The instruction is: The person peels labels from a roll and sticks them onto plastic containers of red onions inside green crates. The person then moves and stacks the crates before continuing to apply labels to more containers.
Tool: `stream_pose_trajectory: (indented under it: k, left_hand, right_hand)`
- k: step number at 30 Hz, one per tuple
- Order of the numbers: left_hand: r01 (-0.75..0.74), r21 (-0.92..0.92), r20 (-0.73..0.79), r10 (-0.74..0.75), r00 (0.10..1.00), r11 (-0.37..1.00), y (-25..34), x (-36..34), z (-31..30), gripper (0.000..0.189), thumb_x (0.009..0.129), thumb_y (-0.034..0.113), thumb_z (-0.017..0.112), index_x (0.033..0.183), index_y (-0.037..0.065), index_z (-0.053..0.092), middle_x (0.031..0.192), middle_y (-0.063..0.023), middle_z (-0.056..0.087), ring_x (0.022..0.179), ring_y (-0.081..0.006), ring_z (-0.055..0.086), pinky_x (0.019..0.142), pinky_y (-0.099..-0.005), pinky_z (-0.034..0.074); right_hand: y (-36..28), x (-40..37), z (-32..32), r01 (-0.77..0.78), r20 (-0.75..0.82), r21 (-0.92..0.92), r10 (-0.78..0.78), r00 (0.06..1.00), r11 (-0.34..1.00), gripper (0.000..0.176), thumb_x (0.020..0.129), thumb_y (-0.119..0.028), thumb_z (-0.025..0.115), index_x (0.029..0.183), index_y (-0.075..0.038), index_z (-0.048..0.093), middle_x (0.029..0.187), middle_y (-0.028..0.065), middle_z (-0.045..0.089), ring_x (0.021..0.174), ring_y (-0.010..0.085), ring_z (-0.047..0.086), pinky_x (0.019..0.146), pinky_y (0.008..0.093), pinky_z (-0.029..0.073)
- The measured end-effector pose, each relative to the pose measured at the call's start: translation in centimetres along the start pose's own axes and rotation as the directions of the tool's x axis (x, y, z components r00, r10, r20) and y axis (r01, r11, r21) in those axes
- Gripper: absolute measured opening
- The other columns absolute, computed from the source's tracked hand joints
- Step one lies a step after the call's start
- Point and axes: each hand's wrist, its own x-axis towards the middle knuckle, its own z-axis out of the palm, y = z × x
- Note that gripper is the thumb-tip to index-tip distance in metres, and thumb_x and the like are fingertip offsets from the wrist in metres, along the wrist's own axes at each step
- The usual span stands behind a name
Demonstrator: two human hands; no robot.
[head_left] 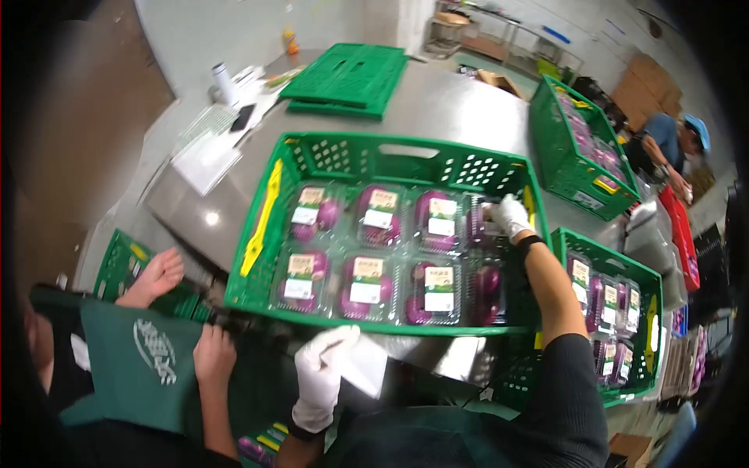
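A green plastic crate [374, 326] holds clear plastic clamshell packs of purple produce, such as a labelled clamshell pack [367, 287], set in two rows. My right hand [511, 218], in a white glove, reaches into the far right corner. Its fingers are closed on a clamshell pack [478, 224] there, partly hidden by the hand. Below it lies another pack [489, 290] with no label showing. In front of the crate's near edge, my left hand [320, 373], also gloved, pinches a white paper sheet [364, 366].
A metal table [449, 101] carries stacked green crate panels [343, 78], a phone [243, 118] and papers. Filled crates, including a tall green crate [581, 187], stand right. A co-worker's hands [214, 355] are close on my left; another person [663, 148] bends at far right.
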Motion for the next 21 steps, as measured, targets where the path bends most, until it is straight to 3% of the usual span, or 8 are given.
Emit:
stream_pose_trajectory:
  k: [4,6,8,11,14,17,20,21]
  left_hand:
    - [-0.293,0.417,-0.023,0.333,0.943,0.86,2.8,0.8,-1.6,0.029,0.075,-0.005,0.048,0.1,-0.006,0.062,0.094,-0.0165,0.067,0.085,-0.0211,0.066,0.077,-0.029,0.051]
    - [-0.402,0.508,-0.019,0.477,0.879,0.762,3.1,1.1,-2.4,0.033,0.069,-0.006,0.051,0.101,-0.003,0.061,0.093,-0.0167,0.067,0.082,-0.0215,0.067,0.073,-0.0286,0.051]
    - [-0.441,0.545,-0.062,0.558,0.827,0.713,3.6,0.5,-2.7,0.032,0.069,-0.005,0.053,0.1,0.0,0.061,0.086,-0.0141,0.066,0.076,-0.0234,0.067,0.067,-0.0311,0.052]
    - [-0.424,0.856,0.053,0.765,0.642,0.297,4.9,-0.7,-3.1,0.025,0.068,-0.001,0.059,0.092,0.005,0.061,0.075,-0.0115,0.062,0.066,-0.0269,0.063,0.059,-0.0343,0.05]
    - [-0.133,0.964,-0.004,0.514,0.858,0.229,8.0,-4.7,-1.9,0.016,0.076,0.002,0.061,0.092,0.003,0.063,0.076,-0.0122,0.062,0.063,-0.02,0.061,0.059,-0.0291,0.048]
    - [-0.316,0.852,0.21,0.28,0.937,0.417,9.0,-9.0,-1.9,0.017,0.076,0.012,0.069,0.087,0.002,0.061,0.076,-0.0123,0.06,0.062,-0.0184,0.059,0.057,-0.0294,0.046]
    - [-0.469,0.539,0.559,0.12,0.821,0.699,8.7,-13.8,-3.4,0.047,0.074,0.018,0.073,0.113,0.0,0.054,0.09,-0.0158,0.064,0.085,-0.021,0.062,0.078,-0.0302,0.045]
    - [-0.477,0.425,0.673,0.083,0.735,0.769,9.4,-14.9,-5.2,0.062,0.073,0.02,0.074,0.126,0.0,0.05,0.097,-0.0175,0.065,0.095,-0.0223,0.063,0.087,-0.0304,0.045]
  right_hand:
    - [-7.0,-4.7,-2.7,0.369,-0.049,0.047,-0.367,0.929,0.928,0.045,0.081,-0.034,0.064,0.108,0.001,0.055,0.096,0.0216,0.064,0.087,0.0316,0.064,0.075,0.0398,0.05]
    - [-12.9,-12.2,-8.2,0.668,-0.045,0.473,-0.742,0.669,0.574,0.03,0.082,-0.023,0.06,0.101,0.0,0.058,0.077,0.0165,0.065,0.072,0.0307,0.065,0.066,0.0402,0.051]
    - [-16.1,-21.3,-14.7,0.452,0.147,0.798,-0.856,0.496,0.399,0.033,0.079,-0.03,0.064,0.099,-0.004,0.061,0.077,0.0138,0.065,0.075,0.0302,0.064,0.07,0.0374,0.05]
    - [-17.1,-29.1,-15.0,0.752,-0.09,0.652,-0.976,0.199,0.093,0.062,0.068,-0.04,0.07,0.112,-0.001,0.051,0.096,0.0199,0.057,0.09,0.0357,0.058,0.081,0.0411,0.047]
    - [-19.2,-29.1,-8.2,0.896,-0.288,0.433,-0.928,0.238,0.096,0.025,0.074,-0.017,0.065,0.096,-0.005,0.061,0.086,0.0133,0.06,0.075,0.0321,0.06,0.068,0.0375,0.05]
    - [-20.4,-28.2,-9.4,0.831,-0.301,0.499,-0.851,0.43,0.244,0.013,0.076,-0.005,0.06,0.088,-0.003,0.064,0.083,0.0136,0.06,0.074,0.0316,0.06,0.065,0.0345,0.049]
    - [-19.8,-30.0,-10.9,0.591,-0.415,0.789,-0.853,0.316,-0.166,0.014,0.078,-0.004,0.063,0.092,-0.004,0.064,0.084,0.0066,0.062,0.078,0.0182,0.062,0.071,0.0278,0.049]
    - [-18.9,-31.5,-12.4,0.046,-0.059,0.998,-0.943,0.326,-0.047,0.011,0.083,-0.007,0.062,0.092,-0.001,0.064,0.088,0.003,0.063,0.082,0.0104,0.058,0.077,0.0255,0.047]
